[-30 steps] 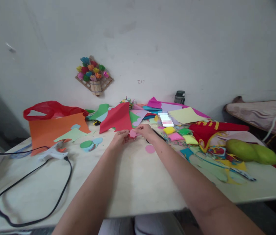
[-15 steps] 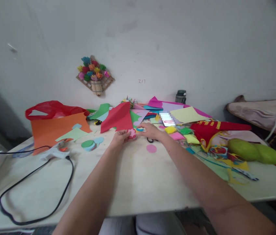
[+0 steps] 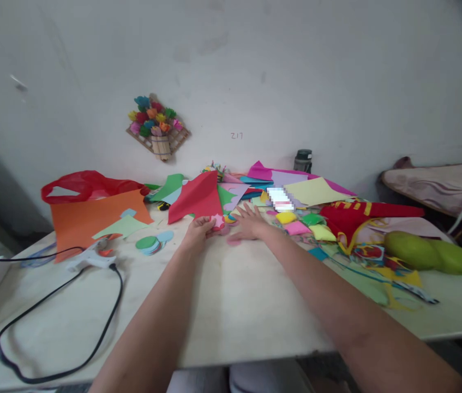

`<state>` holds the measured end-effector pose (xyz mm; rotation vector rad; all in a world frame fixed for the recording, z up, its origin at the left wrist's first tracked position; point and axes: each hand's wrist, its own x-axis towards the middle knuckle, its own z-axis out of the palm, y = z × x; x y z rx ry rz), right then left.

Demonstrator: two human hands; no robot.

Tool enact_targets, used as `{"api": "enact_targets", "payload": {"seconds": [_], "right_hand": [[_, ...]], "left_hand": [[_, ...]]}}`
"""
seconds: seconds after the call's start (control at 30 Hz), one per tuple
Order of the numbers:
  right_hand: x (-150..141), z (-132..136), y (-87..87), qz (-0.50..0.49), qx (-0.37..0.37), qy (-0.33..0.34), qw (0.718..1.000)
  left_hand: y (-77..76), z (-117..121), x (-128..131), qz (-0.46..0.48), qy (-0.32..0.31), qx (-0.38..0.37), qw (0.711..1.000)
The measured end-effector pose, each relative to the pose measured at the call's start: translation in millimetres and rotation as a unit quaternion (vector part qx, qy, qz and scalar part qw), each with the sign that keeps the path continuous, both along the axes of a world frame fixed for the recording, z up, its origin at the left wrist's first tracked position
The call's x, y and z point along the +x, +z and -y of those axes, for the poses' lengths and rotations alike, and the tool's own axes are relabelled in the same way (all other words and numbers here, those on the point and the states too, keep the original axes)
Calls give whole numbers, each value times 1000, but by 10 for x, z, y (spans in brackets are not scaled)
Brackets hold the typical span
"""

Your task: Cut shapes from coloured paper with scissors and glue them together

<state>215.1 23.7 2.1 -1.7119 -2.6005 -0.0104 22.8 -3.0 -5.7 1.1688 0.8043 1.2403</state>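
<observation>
The left hand [image 3: 198,231] pinches one lobed pink paper cutout [image 3: 218,220]; right of it, the spread right hand [image 3: 252,224] touches one round pink paper [image 3: 234,242].

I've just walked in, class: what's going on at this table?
A person's left hand pinches a pink cutout above the table. The right hand is spread open beside it, thumb by a pink circle; whether it touches that is unclear. To the left lie paper discs and a glue gun. A red sheet lies just beyond the hands.
</observation>
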Motion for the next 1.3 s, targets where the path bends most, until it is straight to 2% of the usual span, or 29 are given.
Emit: {"api": "enact_targets", "payload": {"seconds": [0.13, 0.23, 0.33, 0.43, 0.57, 0.67, 0.8, 1.0, 1.13, 1.23, 1.3], "right_hand": [[-197, -70, -52, -44, 68, -21, 996], [-260, -43, -15, -164, 121, -38, 978], [-288, 1, 47, -304, 71, -51, 949], [-333, 47, 69, -425, -13, -19, 905], [-429, 139, 42, -575, -101, -29, 811], [-477, 200, 25, -640, -103, -66, 759], [-481, 225, 18, -684, -65, -80, 722], [-502, 264, 24, -713, -70, -75, 693], [-534, 274, -1, -710, -91, -77, 694], [-511, 229, -29, -688, -81, -74, 717], [-465, 189, -35, -641, -52, -76, 762]], "left_hand": [[-4, 5, -26, 5, 6, 1, 1000], [-24, -8, -37, 7, 13, -2, 1000], [-48, -25, -41, 9, 7, 6, 1000], [-57, -20, -31, 3, -8, 12, 1000], [-38, 24, -5, -4, -9, 10, 1000], [-12, 64, 9, -2, -12, -2, 1000], [9, 106, 15, 8, -16, -22, 1000], [-14, 100, 19, -5, -19, -25, 999], [-15, 80, -13, -15, -9, -33, 999], [-1, 66, -84, -41, -4, -41, 998], [11, 58, -149, -60, 2, -43, 997]]}}
